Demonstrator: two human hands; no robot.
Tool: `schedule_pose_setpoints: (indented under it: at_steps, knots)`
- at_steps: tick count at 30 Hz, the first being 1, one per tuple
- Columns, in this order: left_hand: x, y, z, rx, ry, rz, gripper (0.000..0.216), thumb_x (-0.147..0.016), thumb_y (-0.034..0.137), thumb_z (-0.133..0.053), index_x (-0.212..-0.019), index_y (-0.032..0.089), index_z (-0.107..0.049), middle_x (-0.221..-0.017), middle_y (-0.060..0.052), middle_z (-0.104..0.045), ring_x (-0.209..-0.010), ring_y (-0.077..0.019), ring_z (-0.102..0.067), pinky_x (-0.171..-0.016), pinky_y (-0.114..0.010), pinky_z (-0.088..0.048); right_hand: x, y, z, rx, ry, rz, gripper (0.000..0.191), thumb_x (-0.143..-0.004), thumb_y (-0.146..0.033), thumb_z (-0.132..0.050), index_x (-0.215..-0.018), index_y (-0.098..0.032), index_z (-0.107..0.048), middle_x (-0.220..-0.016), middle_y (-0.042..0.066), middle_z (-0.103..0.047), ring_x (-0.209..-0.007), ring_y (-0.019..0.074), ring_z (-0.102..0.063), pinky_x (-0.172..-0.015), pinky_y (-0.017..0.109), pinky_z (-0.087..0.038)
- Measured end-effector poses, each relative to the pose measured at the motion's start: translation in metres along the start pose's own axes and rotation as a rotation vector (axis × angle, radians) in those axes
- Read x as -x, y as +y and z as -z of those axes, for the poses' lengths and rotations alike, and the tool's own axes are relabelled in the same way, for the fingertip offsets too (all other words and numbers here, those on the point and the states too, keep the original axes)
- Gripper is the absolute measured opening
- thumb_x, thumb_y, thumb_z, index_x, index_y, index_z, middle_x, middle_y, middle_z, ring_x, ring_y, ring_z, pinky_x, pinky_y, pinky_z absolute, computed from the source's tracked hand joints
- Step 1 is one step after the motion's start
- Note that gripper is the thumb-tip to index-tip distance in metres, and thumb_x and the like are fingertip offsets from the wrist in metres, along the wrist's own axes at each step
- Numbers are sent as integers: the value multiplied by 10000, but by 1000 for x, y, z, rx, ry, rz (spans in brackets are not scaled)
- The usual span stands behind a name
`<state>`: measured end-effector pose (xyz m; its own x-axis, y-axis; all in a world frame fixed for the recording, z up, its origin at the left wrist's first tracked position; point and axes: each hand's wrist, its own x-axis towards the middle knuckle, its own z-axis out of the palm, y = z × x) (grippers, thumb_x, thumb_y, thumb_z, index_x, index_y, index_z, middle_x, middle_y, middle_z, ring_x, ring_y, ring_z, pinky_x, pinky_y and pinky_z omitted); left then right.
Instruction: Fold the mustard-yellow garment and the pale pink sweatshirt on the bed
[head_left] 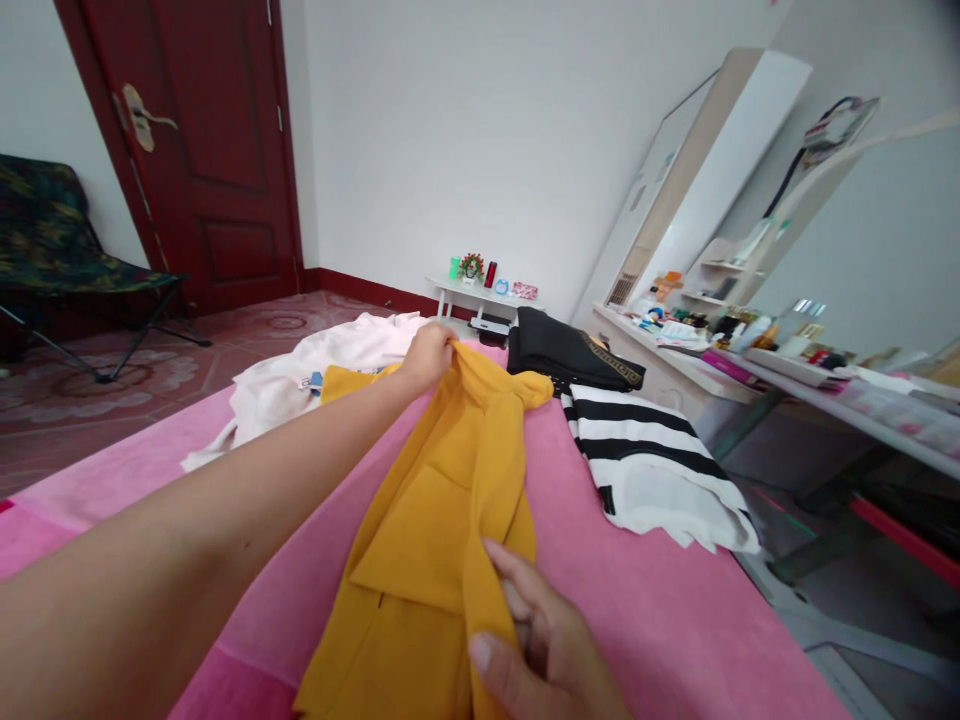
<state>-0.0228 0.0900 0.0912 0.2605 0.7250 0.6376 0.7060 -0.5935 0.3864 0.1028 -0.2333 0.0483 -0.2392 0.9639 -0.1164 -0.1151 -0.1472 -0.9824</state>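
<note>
While stretched between hands, yellow garment point(442, 500) clamped: left hand point(429, 355) far end, right hand point(536, 640) near.

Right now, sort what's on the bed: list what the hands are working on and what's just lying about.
In hand:
yellow garment, held by left hand and right hand

Lying about:
white garment
striped top
black garment

You have nothing legible here. The small tag on the white garment point(315, 381) at ten o'clock from your yellow garment point(442, 520) shows only a blue blur, the gold trim on the black garment point(566, 355) at one o'clock is pattern, and the bottles on the worktop point(757, 365) at two o'clock are too small to read.
</note>
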Motion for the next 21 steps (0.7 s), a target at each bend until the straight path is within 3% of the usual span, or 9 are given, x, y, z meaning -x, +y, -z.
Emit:
schedule_pose_setpoints:
  at_steps: [3,6,10,14,17,21]
  knots:
    - [31,-30,-16,-6,-19,86,274,-698,62,-432,-773,129,-687,-778,-77,-653,-785,-194,-574,-785,-305,-454,-7,5,5,197,-182,-178,680,-633,-449,-769,-1228,-198,-559,-788,16,-654,-639,118,-597,-596,199,-441]
    - [62,-50,-36,-3,-17,126,271,-680,43,-435,-783,123,-672,-823,-87,-642,-832,-203,-573,-804,-313,-459,-22,-15,21,399,-105,-259,430,-702,-505,-687,-941,-148,-673,-568,-30,-559,-450,57,-465,-437,158,-304]
    - [80,-55,-52,24,0,101,252,-691,58,-456,-824,136,-656,-902,-87,-611,-915,-208,-551,-856,-326,-452,-73,-46,68,516,231,-15,382,-748,-515,-599,-779,-137,-634,-579,-22,-563,-412,55,-435,-411,175,-314]
    - [78,-48,-49,49,30,91,197,-681,69,-476,-778,149,-628,-847,-72,-594,-880,-211,-542,-839,-339,-457,-147,-56,128,584,496,184,310,-701,-379,-599,-895,-138,-618,-527,-39,-538,-451,105,-490,-460,219,-414]
    - [76,-40,-39,128,120,79,140,-735,109,-470,-738,161,-599,-842,-60,-587,-879,-197,-541,-848,-331,-451,-198,-64,160,732,633,295,315,-725,-309,-527,-966,-125,-615,-663,16,-627,-528,133,-565,-523,252,-469]
    - [76,-31,-28,197,170,30,253,-865,232,-427,-653,183,-555,-836,-52,-575,-873,-185,-541,-840,-325,-443,-249,-77,175,1201,692,289,361,-819,-231,-411,-1108,-146,-609,-884,66,-686,-721,153,-637,-693,262,-494]
